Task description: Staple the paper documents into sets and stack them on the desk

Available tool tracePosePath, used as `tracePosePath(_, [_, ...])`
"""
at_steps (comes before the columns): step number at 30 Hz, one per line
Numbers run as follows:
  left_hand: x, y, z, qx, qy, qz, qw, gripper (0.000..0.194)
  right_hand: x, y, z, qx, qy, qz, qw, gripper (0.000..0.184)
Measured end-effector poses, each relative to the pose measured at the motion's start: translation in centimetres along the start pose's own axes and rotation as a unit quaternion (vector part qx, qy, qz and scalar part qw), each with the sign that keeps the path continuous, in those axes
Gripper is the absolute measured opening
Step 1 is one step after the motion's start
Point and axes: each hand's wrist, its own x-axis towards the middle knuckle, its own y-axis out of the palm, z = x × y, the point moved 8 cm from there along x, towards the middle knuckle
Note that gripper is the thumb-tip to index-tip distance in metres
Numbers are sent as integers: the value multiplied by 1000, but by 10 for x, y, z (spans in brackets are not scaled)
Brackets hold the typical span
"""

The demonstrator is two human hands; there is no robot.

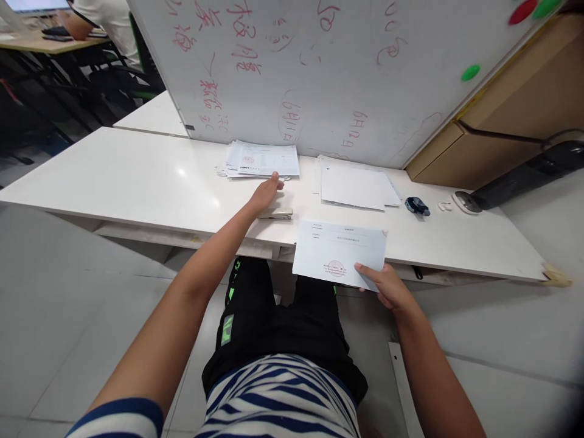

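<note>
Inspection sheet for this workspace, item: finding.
Surface: white desk, papers and small items on it.
Job's things: printed sheet, held at the desk's front edge; stapler; left paper stack; right paper stack.
Clutter: dark blue watch-like item, small white pieces, mouse.
Grips: right hand holds printed sheet; left hand open beside stapler, nothing seen in it.
Cables: dark strip on cardboard box, unclear if cable.
Surroundings: whiteboard with red writing; another person, upper left.

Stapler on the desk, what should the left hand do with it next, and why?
Perhaps the left hand should come down onto the stapler: that hand looks empty and is right by it, while the right hand already holds a stamped paper.
</note>
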Motion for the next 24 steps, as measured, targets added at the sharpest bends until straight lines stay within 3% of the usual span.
tracePosePath(3, [-2, -8, -1, -41, -13, -9, 999, 80, -5, -3, 3, -1, 4, -6, 1000, 40])
tracePosePath(5, [-17, -17, -10, -21, 22, -22, 999, 76, -10, -6, 7, 6, 8, -19, 1000, 42])
tracePosePath(8, [-51, -24, -18, 124, 97, -20, 987, 60, -14, -11, 15, 26, 3, -38, 999, 42])
tracePosePath(11, [-77, -16, -4, 293, 122, 22, 948, 54, -10, -11, 29, 49, -27, -54, 997, 45])
tracePosePath(16, [-70, -6, 12, 377, 160, 49, 911, 36, 16, -3, 79, 78, -130, -140, 979, 54])
tracePosePath(20, [-55, -4, 9, 369, 207, 72, 903, 35, 53, 39, 137, 81, -200, -108, 971, 46])
tracePosePath(24, [-51, -8, 7, 323, 216, 53, 920, 33, 108, 113, 186, 51, -211, -18, 976, 33])
